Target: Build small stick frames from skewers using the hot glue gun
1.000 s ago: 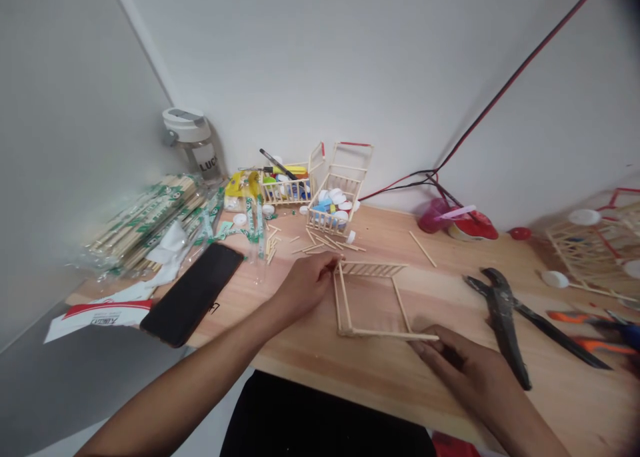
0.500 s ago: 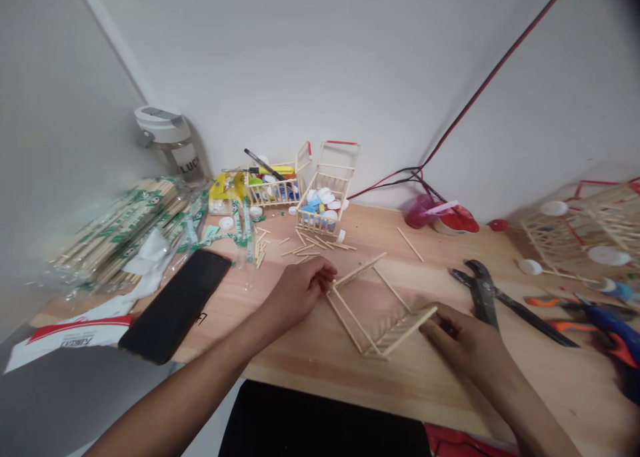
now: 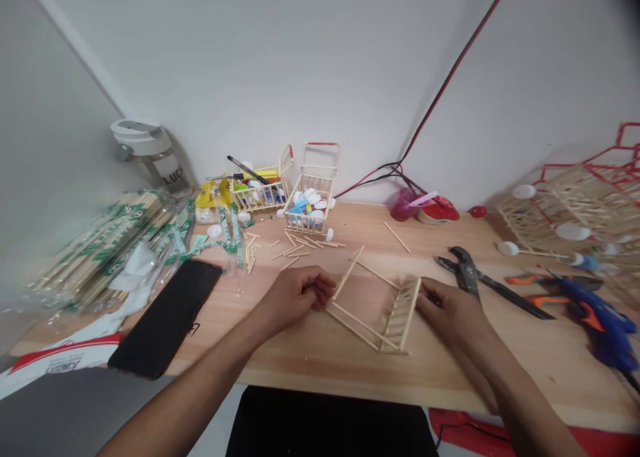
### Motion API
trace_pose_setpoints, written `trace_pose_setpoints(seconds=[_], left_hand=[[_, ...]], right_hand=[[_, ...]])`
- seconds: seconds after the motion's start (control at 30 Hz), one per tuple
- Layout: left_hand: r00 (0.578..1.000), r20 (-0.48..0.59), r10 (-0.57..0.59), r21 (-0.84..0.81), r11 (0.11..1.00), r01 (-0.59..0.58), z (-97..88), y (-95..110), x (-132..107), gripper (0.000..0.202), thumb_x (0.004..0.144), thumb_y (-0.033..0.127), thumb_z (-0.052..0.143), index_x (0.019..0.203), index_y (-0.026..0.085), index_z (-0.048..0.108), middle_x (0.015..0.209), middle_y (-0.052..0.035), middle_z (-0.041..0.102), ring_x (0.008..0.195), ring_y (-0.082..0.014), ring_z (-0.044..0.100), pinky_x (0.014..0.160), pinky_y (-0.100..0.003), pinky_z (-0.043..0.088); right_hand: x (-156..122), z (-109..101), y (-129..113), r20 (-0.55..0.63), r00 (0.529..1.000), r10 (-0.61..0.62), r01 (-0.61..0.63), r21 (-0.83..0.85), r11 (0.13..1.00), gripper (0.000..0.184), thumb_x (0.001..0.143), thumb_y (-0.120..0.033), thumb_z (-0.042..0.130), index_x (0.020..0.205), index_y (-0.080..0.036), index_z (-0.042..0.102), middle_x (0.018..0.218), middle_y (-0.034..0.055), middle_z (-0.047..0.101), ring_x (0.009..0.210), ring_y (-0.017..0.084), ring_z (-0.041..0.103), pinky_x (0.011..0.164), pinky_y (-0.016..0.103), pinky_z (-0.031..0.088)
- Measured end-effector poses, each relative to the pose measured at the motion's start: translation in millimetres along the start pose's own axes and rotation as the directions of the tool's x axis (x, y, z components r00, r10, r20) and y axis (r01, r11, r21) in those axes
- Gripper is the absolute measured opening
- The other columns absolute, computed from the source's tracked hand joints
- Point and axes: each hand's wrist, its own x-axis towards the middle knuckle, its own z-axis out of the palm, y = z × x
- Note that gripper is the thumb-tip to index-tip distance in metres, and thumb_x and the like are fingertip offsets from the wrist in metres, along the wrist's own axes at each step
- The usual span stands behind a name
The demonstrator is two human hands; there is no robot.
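"Since I only have the head view, where's the stick frame (image 3: 411,312)?"

"Lower centre of the view, at the table (image 3: 310,367), between the hands."

"And the grip?"

"My right hand (image 3: 454,312) looks closed on its slatted side. My left hand (image 3: 295,293) curls at the opposite corner; I can't tell whether it pinches or merely touches."

"How far along, would you judge?"

"Partly built. The right side has its slats and bare sticks join it to the left side, which I see too edge-on to read. The span between is open, with no red handle (image 3: 323,143) like the stick cart's (image 3: 306,228) at upper centre. Loose sticks (image 3: 300,245) lie below that cart, unattached."
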Motion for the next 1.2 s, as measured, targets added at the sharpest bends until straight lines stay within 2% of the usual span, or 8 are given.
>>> trace_pose_setpoints(seconds=[0.2,0.3,0.4,0.57,0.77,0.87,1.03,1.2], left_hand=[[0.998,0.032,0.045,-0.048,0.998,-0.043,0.2,-5.5,1.7,0.043,0.059,-0.004,0.035,0.087,0.009,0.065,0.078,-0.0031,0.068,0.064,-0.0091,0.064,0.062,-0.021,0.051],[0.997,-0.037,0.063,-0.052,0.997,-0.065,-2.3,-8.5,4.2,0.042,0.060,-0.002,0.036,0.089,0.010,0.064,0.077,-0.0035,0.068,0.066,-0.0108,0.065,0.062,-0.023,0.052],[0.984,-0.161,0.073,-0.033,0.996,-0.079,-5.9,-9.5,6.7,0.037,0.064,0.000,0.039,0.089,0.011,0.064,0.079,-0.0043,0.069,0.071,-0.0121,0.066,0.064,-0.023,0.052],[0.927,-0.351,0.135,0.020,0.990,-0.137,-10.0,-6.0,6.8,0.020,0.081,0.018,0.049,0.093,0.013,0.064,0.085,-0.0047,0.068,0.078,-0.0123,0.064,0.066,-0.022,0.051],[0.917,-0.368,0.157,0.024,0.987,-0.160,-10.1,-3.7,5.4,0.021,0.085,0.029,0.053,0.094,0.014,0.064,0.084,-0.0046,0.068,0.075,-0.0116,0.063,0.063,-0.020,0.049],[0.904,-0.386,0.182,0.051,0.983,-0.176,-11.1,-4.4,6.1,0.023,0.087,0.034,0.052,0.089,0.014,0.064,0.078,-0.0033,0.066,0.067,-0.0101,0.060,0.059,-0.019,0.047],[0.877,-0.441,0.189,0.141,0.980,-0.140,-13.3,-5.4,5.2,0.034,0.088,0.042,0.049,0.071,0.015,0.058,0.056,0.0034,0.051,0.047,-0.0071,0.045,0.047,-0.019,0.033],[0.830,-0.494,0.258,0.312,0.944,-0.108,-11.8,-2.0,3.4,0.047,0.089,0.047,0.046,0.054,0.016,0.041,0.047,0.0050,0.034,0.048,-0.0081,0.033,0.049,-0.021,0.026]], right_hand=[[4.9,-2.1,-2.1,-0.012,1.000,0.001,0.000,0.031,1.000,0.033,0.083,-0.043,0.047,0.060,-0.020,0.044,0.055,-0.0033,0.047,0.055,0.012,0.044,0.052,0.023,0.033],[1.6,-4.7,-0.8,0.001,1.000,0.004,-0.004,0.034,0.999,0.031,0.082,-0.043,0.049,0.062,-0.020,0.045,0.054,-0.0040,0.046,0.054,0.012,0.044,0.052,0.023,0.033],[-7.4,-8.7,-2.5,-0.020,0.999,0.036,-0.034,0.087,0.996,0.030,0.085,-0.045,0.047,0.070,-0.021,0.053,0.060,-0.0025,0.052,0.058,0.013,0.048,0.055,0.024,0.036],[-30.0,-13.5,-9.7,-0.201,0.966,0.163,-0.133,0.155,0.979,0.034,0.088,-0.049,0.044,0.079,-0.020,0.060,0.073,0.0005,0.061,0.069,0.016,0.055,0.063,0.025,0.039],[-51.9,-3.2,-13.6,-0.273,0.946,0.173,-0.118,0.206,0.971,0.038,0.088,-0.050,0.044,0.070,-0.020,0.058,0.067,-0.0006,0.058,0.066,0.015,0.054,0.060,0.022,0.039],[-60.1,5.6,-14.4,-0.296,0.941,0.165,-0.096,0.234,0.967,0.037,0.088,-0.048,0.044,0.071,-0.019,0.059,0.069,-0.0006,0.060,0.067,0.014,0.056,0.061,0.020,0.040],[-69.0,10.4,-19.7,-0.343,0.930,0.135,-0.058,0.224,0.973,0.038,0.089,-0.046,0.042,0.065,-0.019,0.055,0.059,-0.0016,0.052,0.058,0.013,0.050,0.056,0.021,0.037],[-69.0,4.9,-26.7,-0.444,0.879,0.175,-0.060,0.262,0.963,0.042,0.089,-0.047,0.042,0.057,-0.020,0.047,0.052,-0.0021,0.042,0.051,0.012,0.043,0.052,0.023,0.034]])
